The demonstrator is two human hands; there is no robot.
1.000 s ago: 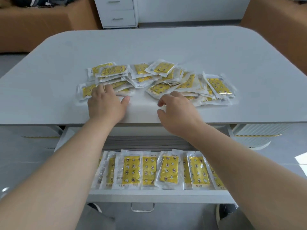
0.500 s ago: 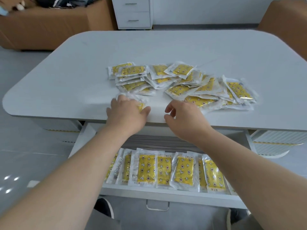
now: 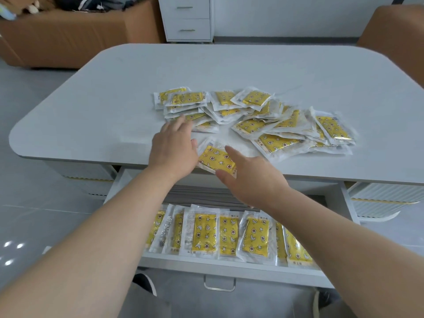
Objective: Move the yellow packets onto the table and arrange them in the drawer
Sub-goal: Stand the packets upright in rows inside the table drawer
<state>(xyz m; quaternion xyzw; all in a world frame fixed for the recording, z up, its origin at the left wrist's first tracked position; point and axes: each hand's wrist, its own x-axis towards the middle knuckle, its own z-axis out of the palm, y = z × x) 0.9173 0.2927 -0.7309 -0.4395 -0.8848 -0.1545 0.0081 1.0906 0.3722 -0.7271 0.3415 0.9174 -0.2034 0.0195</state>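
View from a head camera, looking down at a pale grey counter [image 3: 110,97] with rounded corners. An open drawer [image 3: 229,268] is pulled out beneath the counter's front edge.

One packet [image 3: 216,158] lies alone, slanted, right at the front edge above the drawer. A loose, overlapping pile [image 3: 263,115] of the same packets sits further in, right of centre. The counter is bare to the left of the pile and behind it, and a narrower bare strip runs along the right.

The left hand [image 3: 174,150] lies palm down with its fingers stretched toward the pile, and it covers the lone packet's left end. The right hand [image 3: 250,177] is spread flat, fingers straight, with the thumb and forefinger on either side of the packet's right end. Neither hand grips anything, and it is unclear whether they touch the packet.

In the drawer, a row [image 3: 229,232] of packets stands side by side along the front. Both forearms cover the ends of the row, and the back of the drawer is hidden under the counter.

Each packet is a clear wrapper over a yellow inner printed with stars, moons and flowers. The small text is unreadable.
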